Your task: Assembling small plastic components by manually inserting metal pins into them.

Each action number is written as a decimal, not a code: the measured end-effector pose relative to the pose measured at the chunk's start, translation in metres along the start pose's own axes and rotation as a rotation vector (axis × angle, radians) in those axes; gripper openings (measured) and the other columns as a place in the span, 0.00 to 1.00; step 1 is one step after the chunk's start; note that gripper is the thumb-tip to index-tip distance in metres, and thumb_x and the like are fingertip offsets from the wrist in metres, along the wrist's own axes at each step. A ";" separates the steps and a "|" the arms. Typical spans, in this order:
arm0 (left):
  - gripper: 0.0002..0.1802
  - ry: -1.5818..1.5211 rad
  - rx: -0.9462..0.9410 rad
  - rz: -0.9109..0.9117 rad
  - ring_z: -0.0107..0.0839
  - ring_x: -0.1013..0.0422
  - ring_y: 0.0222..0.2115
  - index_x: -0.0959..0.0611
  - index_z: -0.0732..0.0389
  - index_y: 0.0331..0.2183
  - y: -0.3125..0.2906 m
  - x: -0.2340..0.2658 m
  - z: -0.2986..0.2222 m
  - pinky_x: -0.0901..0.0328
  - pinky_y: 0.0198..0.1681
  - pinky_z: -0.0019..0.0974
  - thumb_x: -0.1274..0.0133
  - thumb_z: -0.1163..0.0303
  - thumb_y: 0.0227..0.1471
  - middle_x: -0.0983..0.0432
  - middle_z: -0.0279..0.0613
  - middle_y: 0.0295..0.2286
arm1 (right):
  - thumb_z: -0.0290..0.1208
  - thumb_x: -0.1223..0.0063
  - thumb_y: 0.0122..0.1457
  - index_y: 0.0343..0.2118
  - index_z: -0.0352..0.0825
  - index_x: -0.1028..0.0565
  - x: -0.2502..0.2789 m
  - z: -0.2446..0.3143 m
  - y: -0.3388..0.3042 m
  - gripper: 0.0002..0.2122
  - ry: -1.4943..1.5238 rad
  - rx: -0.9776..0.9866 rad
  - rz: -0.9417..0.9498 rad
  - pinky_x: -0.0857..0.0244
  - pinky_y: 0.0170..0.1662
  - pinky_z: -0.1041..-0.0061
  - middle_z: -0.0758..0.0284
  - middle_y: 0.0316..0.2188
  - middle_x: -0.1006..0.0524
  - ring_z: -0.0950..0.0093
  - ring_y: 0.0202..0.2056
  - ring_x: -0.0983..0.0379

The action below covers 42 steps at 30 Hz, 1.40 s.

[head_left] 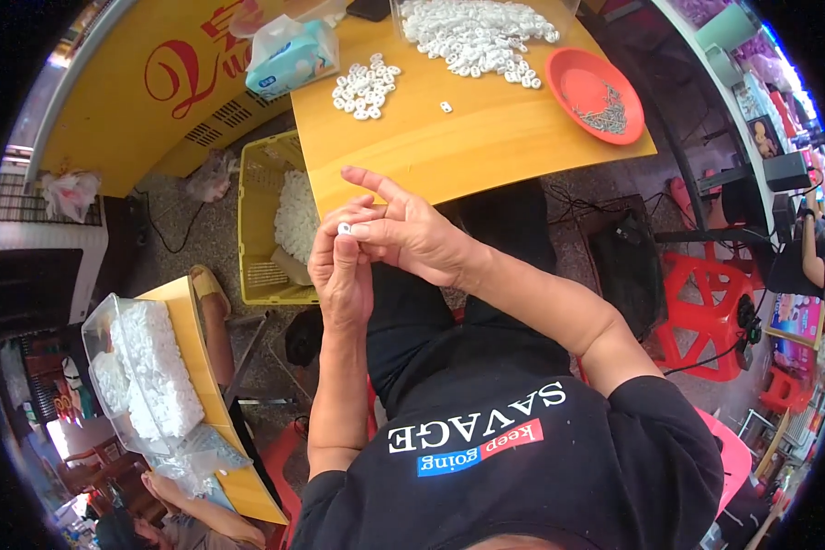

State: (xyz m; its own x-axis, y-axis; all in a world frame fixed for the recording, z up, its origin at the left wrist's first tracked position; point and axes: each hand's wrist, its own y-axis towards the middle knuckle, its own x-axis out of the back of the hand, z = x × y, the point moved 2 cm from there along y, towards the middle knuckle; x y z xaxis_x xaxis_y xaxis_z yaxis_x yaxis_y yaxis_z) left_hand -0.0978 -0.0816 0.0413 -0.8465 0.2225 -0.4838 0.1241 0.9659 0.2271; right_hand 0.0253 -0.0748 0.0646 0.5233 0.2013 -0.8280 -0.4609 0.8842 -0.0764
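Both hands meet over my lap, just off the near left corner of the yellow table. My left hand (pixel 339 275) pinches a small white plastic piece (pixel 345 228), with a dark spot on it, between thumb and fingers. From the right, my right hand (pixel 422 238) has its thumb tip against the same piece, its forefinger stretched out; anything smaller in this pinch is too small to make out. On the table lie a small heap of white two-holed oval pieces (pixel 367 87), a lone piece (pixel 446 107), and a red plate (pixel 566 73) holding thin metal pins (pixel 605 115).
A clear tray spills a large pile of white pieces (pixel 477 37) at the table's far side. A tissue pack (pixel 291 57) lies at the far left. Below stands a yellow crate (pixel 257 220). Another person's arm (pixel 206 518) is at a side table (pixel 197 321). Red stools (pixel 706 312) stand right.
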 end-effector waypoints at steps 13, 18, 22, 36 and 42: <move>0.14 -0.006 0.134 -0.139 0.34 0.29 0.44 0.23 0.67 0.43 0.009 0.018 -0.001 0.36 0.51 0.36 0.54 0.67 0.62 0.26 0.48 0.44 | 0.30 0.46 0.61 0.61 0.30 0.44 0.015 0.008 0.012 0.28 -0.351 -0.029 -0.045 0.31 0.37 0.82 0.67 0.38 0.25 0.82 0.32 0.28; 0.18 0.469 0.045 -0.298 0.30 0.30 0.44 0.25 0.65 0.48 0.036 0.071 -0.015 0.34 0.50 0.34 0.47 0.69 0.57 0.27 0.43 0.43 | 0.34 0.46 0.60 0.42 0.30 0.22 0.074 0.097 0.021 0.13 -1.239 0.275 -0.425 0.32 0.32 0.82 0.69 0.28 0.22 0.85 0.26 0.28; 0.29 0.727 0.015 -0.390 0.34 0.35 0.50 0.33 0.64 0.56 0.048 0.080 -0.017 0.39 0.54 0.35 0.44 0.66 0.56 0.34 0.46 0.51 | 0.36 0.45 0.57 0.39 0.33 0.21 0.123 0.139 0.033 0.13 -1.690 0.442 -0.583 0.31 0.33 0.75 0.64 0.29 0.20 0.75 0.28 0.24; 0.12 0.628 0.041 0.068 0.26 0.27 0.36 0.23 0.68 0.43 0.078 -0.024 0.053 0.33 0.40 0.28 0.50 0.76 0.57 0.24 0.41 0.36 | 0.33 0.48 0.54 0.31 0.34 0.22 0.128 0.130 0.054 0.08 -2.190 0.364 -0.483 0.31 0.37 0.63 0.58 0.29 0.22 0.58 0.34 0.25; 0.13 0.453 0.160 0.054 0.25 0.27 0.35 0.24 0.69 0.45 0.102 -0.052 0.074 0.31 0.39 0.28 0.51 0.74 0.59 0.23 0.42 0.36 | 0.28 0.48 0.58 0.47 0.30 0.27 0.119 0.132 0.032 0.14 -1.313 0.333 -0.432 0.35 0.27 0.81 0.71 0.24 0.26 0.84 0.26 0.30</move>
State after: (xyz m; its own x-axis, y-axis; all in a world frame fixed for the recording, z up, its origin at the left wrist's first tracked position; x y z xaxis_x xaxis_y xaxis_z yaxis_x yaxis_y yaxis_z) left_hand -0.0025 0.0152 0.0270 -0.9726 0.2272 -0.0503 0.2220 0.9707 0.0914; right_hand 0.1671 0.0327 0.0370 0.9365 -0.0301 0.3494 -0.0048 0.9951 0.0984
